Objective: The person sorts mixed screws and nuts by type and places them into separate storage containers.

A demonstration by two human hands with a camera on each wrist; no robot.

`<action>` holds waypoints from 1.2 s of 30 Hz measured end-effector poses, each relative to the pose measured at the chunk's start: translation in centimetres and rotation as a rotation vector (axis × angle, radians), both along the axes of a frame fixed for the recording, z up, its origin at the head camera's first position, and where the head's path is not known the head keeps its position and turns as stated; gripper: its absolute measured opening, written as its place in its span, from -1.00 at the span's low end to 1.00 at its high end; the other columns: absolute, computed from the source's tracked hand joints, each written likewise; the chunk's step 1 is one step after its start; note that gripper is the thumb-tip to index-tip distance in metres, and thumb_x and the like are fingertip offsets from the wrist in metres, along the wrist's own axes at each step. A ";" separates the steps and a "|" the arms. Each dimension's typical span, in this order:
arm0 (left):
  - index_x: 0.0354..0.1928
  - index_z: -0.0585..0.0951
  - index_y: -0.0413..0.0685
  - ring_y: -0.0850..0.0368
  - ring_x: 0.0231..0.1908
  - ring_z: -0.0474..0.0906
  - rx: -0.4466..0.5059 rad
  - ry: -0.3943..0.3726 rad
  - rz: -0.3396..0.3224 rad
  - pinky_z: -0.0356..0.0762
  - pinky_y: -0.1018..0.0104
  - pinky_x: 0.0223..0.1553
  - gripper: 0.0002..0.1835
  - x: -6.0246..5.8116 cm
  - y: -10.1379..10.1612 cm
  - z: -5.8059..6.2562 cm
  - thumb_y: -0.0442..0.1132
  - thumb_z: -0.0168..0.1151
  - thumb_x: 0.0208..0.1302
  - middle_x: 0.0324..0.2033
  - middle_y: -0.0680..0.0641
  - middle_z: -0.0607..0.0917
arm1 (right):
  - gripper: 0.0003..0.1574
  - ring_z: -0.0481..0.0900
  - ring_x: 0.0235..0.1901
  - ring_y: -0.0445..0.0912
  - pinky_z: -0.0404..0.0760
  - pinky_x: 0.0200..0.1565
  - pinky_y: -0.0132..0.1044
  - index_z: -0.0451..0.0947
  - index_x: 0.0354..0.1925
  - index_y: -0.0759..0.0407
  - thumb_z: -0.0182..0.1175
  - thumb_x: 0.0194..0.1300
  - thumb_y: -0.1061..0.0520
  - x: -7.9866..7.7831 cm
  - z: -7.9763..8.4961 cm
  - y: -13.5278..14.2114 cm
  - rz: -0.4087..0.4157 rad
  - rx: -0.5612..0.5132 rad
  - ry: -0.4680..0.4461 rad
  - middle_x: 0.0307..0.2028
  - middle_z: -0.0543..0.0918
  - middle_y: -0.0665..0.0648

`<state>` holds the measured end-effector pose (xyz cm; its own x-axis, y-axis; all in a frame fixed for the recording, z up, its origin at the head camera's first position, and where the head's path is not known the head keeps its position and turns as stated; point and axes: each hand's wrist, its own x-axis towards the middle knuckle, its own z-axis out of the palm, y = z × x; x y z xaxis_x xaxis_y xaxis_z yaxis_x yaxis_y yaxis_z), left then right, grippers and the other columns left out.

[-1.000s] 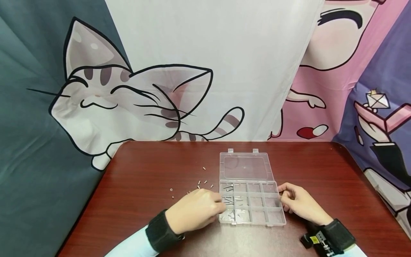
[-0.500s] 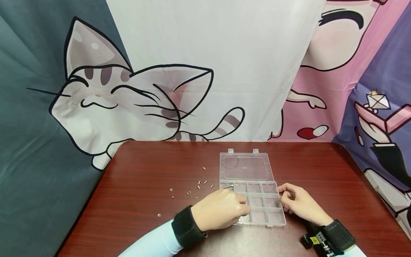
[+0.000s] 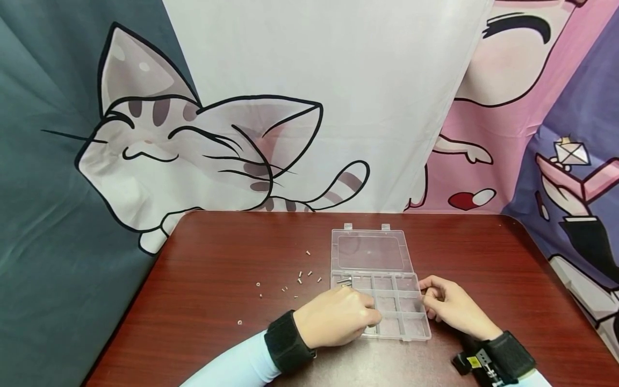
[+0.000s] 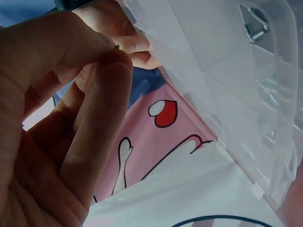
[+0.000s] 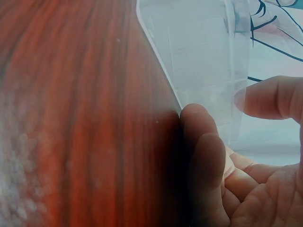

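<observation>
A clear plastic compartment box (image 3: 412, 322) stands on the table with its lid (image 3: 369, 252) folded back. My left hand (image 3: 336, 317) is over the box's left and middle compartments and covers part of them. In the left wrist view its thumb and forefinger pinch a tiny metal piece (image 4: 117, 47), mostly hidden, its kind unclear. Screws (image 3: 345, 281) lie in the back left compartment; more screws (image 4: 258, 30) show through the clear plastic in the left wrist view. My right hand (image 3: 454, 303) holds the box's right side wall with curled fingers.
Several small screws (image 3: 300, 277) lie loose on the brown table (image 3: 208, 269) left of the box. Small nuts (image 3: 239, 322) lie farther left. A printed cloth (image 3: 290, 54) hangs behind the table.
My left hand has moved right, from the box's left edge to over its middle compartments, uncovering small pieces on the table. My right hand stays at the box's right side.
</observation>
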<state>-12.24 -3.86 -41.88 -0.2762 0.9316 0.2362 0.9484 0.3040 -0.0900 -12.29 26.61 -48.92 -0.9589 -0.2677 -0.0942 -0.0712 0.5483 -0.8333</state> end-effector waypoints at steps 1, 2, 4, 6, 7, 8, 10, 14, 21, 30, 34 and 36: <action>-0.02 0.61 0.21 0.29 -0.30 0.53 -0.011 -0.023 0.016 0.47 0.42 -0.27 -0.57 0.1 -0.1 0.0 0.16 0.31 0.07 -0.11 0.16 0.58 | -0.67 0.54 -0.59 -0.13 0.56 -0.51 -0.21 0.48 -0.01 0.37 0.13 0.32 0.19 0.0 0.0 0.0 -0.001 -0.002 -0.002 -0.57 0.52 0.08; 0.18 0.55 0.20 0.23 -0.12 0.57 -0.020 -0.048 0.033 0.50 0.35 -0.09 -0.31 0.2 -0.2 0.0 0.35 0.27 0.03 0.12 0.07 0.55 | -0.67 0.54 -0.59 -0.13 0.57 -0.51 -0.21 0.48 -0.01 0.37 0.13 0.32 0.19 0.0 0.0 0.0 -0.002 -0.004 -0.005 -0.57 0.52 0.09; 0.52 0.24 0.19 0.01 0.30 0.38 -0.045 -0.095 0.074 0.36 0.11 0.24 0.20 0.6 -0.4 0.0 0.67 0.07 -0.15 0.51 -0.07 0.17 | -0.66 0.54 -0.59 -0.12 0.57 -0.51 -0.21 0.47 0.00 0.37 0.13 0.32 0.19 0.0 0.0 0.0 -0.005 -0.011 -0.013 -0.57 0.52 0.09; 0.62 0.00 0.22 -0.14 0.52 -0.09 -0.064 -0.126 0.109 0.06 -0.13 0.39 0.37 0.9 -0.7 0.0 0.80 -0.15 -0.25 0.59 -0.04 -0.23 | -0.65 0.54 -0.59 -0.12 0.56 -0.51 -0.21 0.47 0.00 0.39 0.13 0.32 0.19 -0.1 0.0 0.0 -0.001 -0.017 -0.008 -0.57 0.52 0.09; 0.62 -0.07 0.22 -0.16 0.54 -0.22 -0.065 -0.131 0.117 -0.03 -0.21 0.39 0.38 1.0 -0.9 0.0 0.82 -0.22 -0.24 0.59 -0.02 -0.30 | -0.65 0.54 -0.59 -0.13 0.56 -0.51 -0.21 0.47 0.00 0.38 0.13 0.32 0.19 -0.1 0.0 0.0 -0.003 -0.020 -0.009 -0.57 0.52 0.09; 0.63 -0.10 0.24 -0.17 0.54 -0.32 -0.064 -0.133 0.125 -0.07 -0.28 0.37 0.37 1.1 -1.0 0.0 0.82 -0.25 -0.23 0.58 0.01 -0.35 | -0.65 0.54 -0.59 -0.13 0.56 -0.51 -0.22 0.47 0.00 0.38 0.14 0.32 0.18 -0.1 0.0 0.0 -0.005 -0.020 -0.009 -0.57 0.52 0.08; 0.63 -0.10 0.24 -0.17 0.53 -0.38 -0.058 -0.129 0.137 -0.08 -0.33 0.35 0.36 1.2 -1.3 0.0 0.82 -0.27 -0.21 0.58 0.00 -0.36 | -0.65 0.53 -0.60 -0.13 0.56 -0.52 -0.22 0.48 0.00 0.38 0.15 0.32 0.18 -0.1 0.0 0.0 -0.009 -0.017 -0.004 -0.57 0.52 0.08; 0.62 -0.12 0.26 -0.18 0.53 -0.37 -0.042 -0.136 0.163 -0.12 -0.36 0.35 0.34 1.0 -2.4 -0.2 0.82 -0.30 -0.20 0.58 0.00 -0.33 | -0.67 0.53 -0.59 -0.13 0.55 -0.52 -0.22 0.48 -0.01 0.36 0.14 0.30 0.20 -0.1 -0.1 0.0 -0.021 -0.004 -0.006 -0.57 0.52 0.09; 0.62 -0.07 0.28 -0.20 0.53 -0.24 -0.024 -0.151 0.283 -0.16 -0.33 0.36 0.33 -0.4 -6.6 -1.0 0.81 -0.24 -0.21 0.59 0.00 -0.22 | -0.67 0.53 -0.59 -0.12 0.55 -0.51 -0.23 0.47 0.00 0.36 0.13 0.31 0.20 -0.2 -0.1 0.0 -0.012 0.006 -0.005 -0.57 0.52 0.09; 0.60 0.08 0.23 -0.17 0.52 -0.09 -0.009 -0.178 0.406 -0.06 -0.33 0.35 0.31 -1.4 -11.3 -2.4 0.71 0.05 -0.21 0.58 -0.02 -0.03 | -0.68 0.54 -0.59 -0.13 0.56 -0.51 -0.23 0.48 -0.01 0.35 0.13 0.29 0.22 -0.3 -0.1 0.1 -0.006 0.006 0.012 -0.58 0.52 0.07; 0.57 0.19 0.18 -0.12 0.45 0.16 -0.006 -0.199 0.405 0.15 -0.21 0.32 0.20 -1.7 -12.3 -3.0 0.60 0.15 -0.11 0.52 -0.08 0.19 | -0.68 0.54 -0.59 -0.13 0.56 -0.51 -0.22 0.48 -0.02 0.35 0.13 0.29 0.22 -0.3 -0.3 0.2 -0.005 -0.002 0.013 -0.58 0.52 0.07; 0.49 0.33 0.07 -0.05 0.33 0.35 0.012 -0.190 0.380 0.32 -0.05 0.26 0.05 -1.9 -12.6 -3.3 0.45 0.26 -0.02 0.40 -0.10 0.37 | -0.69 0.54 -0.59 -0.13 0.56 -0.51 -0.22 0.48 -0.02 0.35 0.13 0.29 0.22 -0.2 -0.4 0.2 -0.008 -0.004 0.013 -0.58 0.52 0.07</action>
